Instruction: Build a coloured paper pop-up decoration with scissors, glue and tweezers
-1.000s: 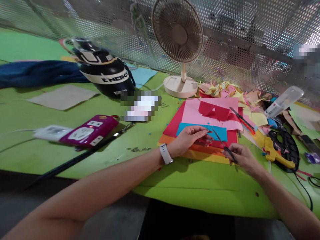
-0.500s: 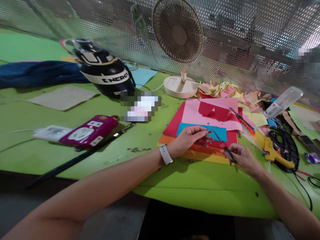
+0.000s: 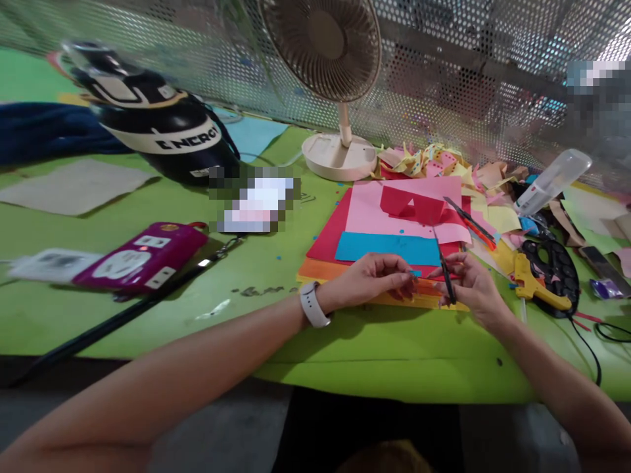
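Observation:
My left hand (image 3: 379, 281), with a watch on its wrist, is closed in a pinch over the front edge of a paper stack. A tiny blue paper piece (image 3: 415, 272) shows at its fingertips. Dark-handled scissors (image 3: 446, 279) are in my right hand (image 3: 470, 289), their thin blades pointing up and away from me. Just beyond the hands lies a blue paper strip (image 3: 389, 248). Under it are pink paper (image 3: 362, 207), red paper (image 3: 329, 233) and orange sheets (image 3: 323, 269). A folded red paper piece with a small triangular gap (image 3: 394, 202) rests on the pink sheet.
A craft knife (image 3: 473, 225) lies right of the red piece. Further right are a yellow glue gun (image 3: 539, 286), a clear bottle (image 3: 555, 180) and paper scraps (image 3: 434, 161). A fan (image 3: 340, 157), a black jug (image 3: 162, 141), a phone (image 3: 259, 203) and a purple power strip (image 3: 142, 256) stand or lie leftward.
Both hands have drawn back from the blue strip toward the table's front edge. The scissors have turned more upright, closer to my left fingers. The whole view has shifted slightly.

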`<control>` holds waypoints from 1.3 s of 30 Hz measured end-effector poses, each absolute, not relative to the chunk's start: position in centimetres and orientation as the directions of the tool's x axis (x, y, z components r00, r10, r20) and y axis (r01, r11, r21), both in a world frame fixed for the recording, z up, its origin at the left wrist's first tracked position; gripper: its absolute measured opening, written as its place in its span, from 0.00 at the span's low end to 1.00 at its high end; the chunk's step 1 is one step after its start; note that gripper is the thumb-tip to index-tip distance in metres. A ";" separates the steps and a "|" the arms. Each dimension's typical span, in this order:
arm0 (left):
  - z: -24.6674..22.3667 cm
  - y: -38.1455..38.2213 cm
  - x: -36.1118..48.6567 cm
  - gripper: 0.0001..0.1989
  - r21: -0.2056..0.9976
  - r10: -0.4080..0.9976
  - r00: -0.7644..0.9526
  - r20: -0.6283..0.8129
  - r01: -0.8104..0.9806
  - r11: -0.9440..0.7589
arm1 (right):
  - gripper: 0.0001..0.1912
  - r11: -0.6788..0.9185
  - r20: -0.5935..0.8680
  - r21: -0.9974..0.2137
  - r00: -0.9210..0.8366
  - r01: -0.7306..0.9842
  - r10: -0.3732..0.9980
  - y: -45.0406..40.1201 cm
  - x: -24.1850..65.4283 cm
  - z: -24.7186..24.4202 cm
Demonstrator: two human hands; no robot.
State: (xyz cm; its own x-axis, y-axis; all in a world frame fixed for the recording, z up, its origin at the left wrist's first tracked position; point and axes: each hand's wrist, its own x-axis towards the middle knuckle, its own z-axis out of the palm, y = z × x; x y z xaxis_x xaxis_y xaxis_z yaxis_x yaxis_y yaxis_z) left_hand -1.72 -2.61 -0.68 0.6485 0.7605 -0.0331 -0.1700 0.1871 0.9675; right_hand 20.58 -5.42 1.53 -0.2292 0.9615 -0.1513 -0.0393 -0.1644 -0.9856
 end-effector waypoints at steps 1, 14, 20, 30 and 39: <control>-0.7 -2.7 -1.7 0.16 0.969 0.752 0.659 -0.032 -0.163 0.184 | 0.31 -0.150 -0.136 -0.987 -0.218 -0.051 0.967 -5.4 20.6 1.5; -0.9 -3.4 -1.2 0.17 0.985 0.681 0.731 -0.046 -0.082 0.155 | 0.39 -0.182 -0.157 -0.983 -0.373 -0.031 0.914 -5.6 20.4 0.8; -0.9 -3.5 -1.1 0.16 0.989 0.658 0.750 -0.075 -0.028 0.145 | 0.35 -0.231 -0.215 -0.973 -0.357 -0.004 0.909 -5.9 20.1 1.1; -0.8 -3.5 -1.0 0.15 0.984 0.674 0.737 -0.051 -0.080 0.161 | 0.30 -0.207 -0.193 -0.978 -0.276 -0.024 0.942 -5.9 19.8 1.5; -1.0 -3.5 -1.1 0.16 0.981 0.682 0.728 -0.068 -0.076 0.180 | 0.25 -0.203 -0.190 -0.979 -0.323 -0.006 0.927 -6.1 19.8 1.1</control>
